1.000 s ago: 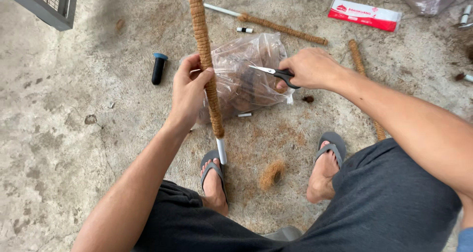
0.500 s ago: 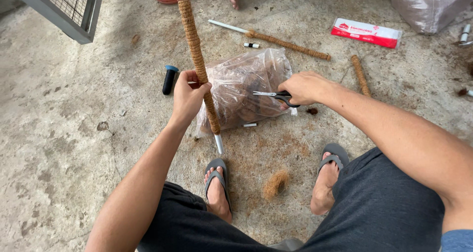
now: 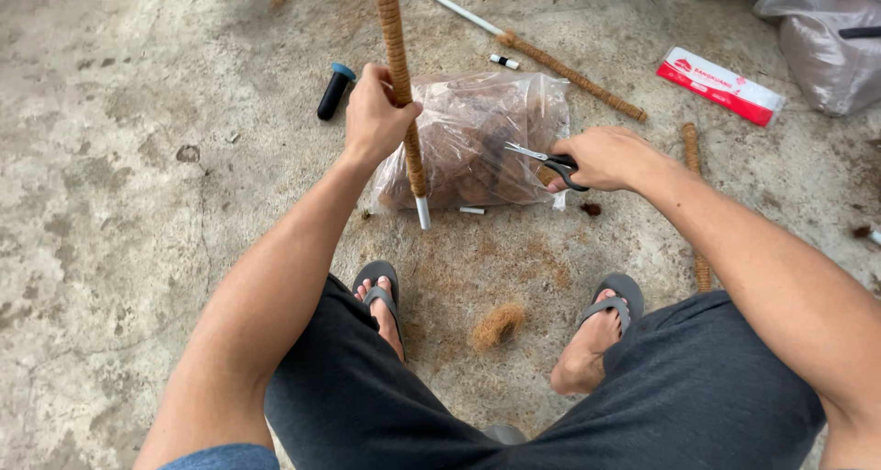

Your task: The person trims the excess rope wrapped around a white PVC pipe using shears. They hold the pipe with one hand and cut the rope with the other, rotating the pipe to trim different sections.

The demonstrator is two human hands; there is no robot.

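Coir-wrapped pole [image 3: 396, 75] stands nearly upright on the concrete floor [image 3: 110, 204], its bare white tip [image 3: 422, 211] planted just in front of the sandalled feet. Left hand [image 3: 374, 117] is closed around the pole about mid-height, which steadies it and keeps the wrapped length within reach. Right hand [image 3: 606, 156] grips black-handled scissors [image 3: 541, 158], fingers through the loops, blades slightly parted and pointing left toward the pole but apart from it.

Behind both hands lies a clear plastic bag [image 3: 477, 139] of brown fibre, close enough to draw from. A loose tuft of fibre [image 3: 497, 325] sits between the feet, with fine brown dust scattered around it, probably trimmings.

Further off: a second wrapped pole [image 3: 560, 66] lying flat, a thinner wrapped stick [image 3: 693, 185] beside the right forearm, a black cylinder with a blue cap [image 3: 334, 91], a red and white packet [image 3: 720, 86], a small white stub [image 3: 471, 210] by the bag.
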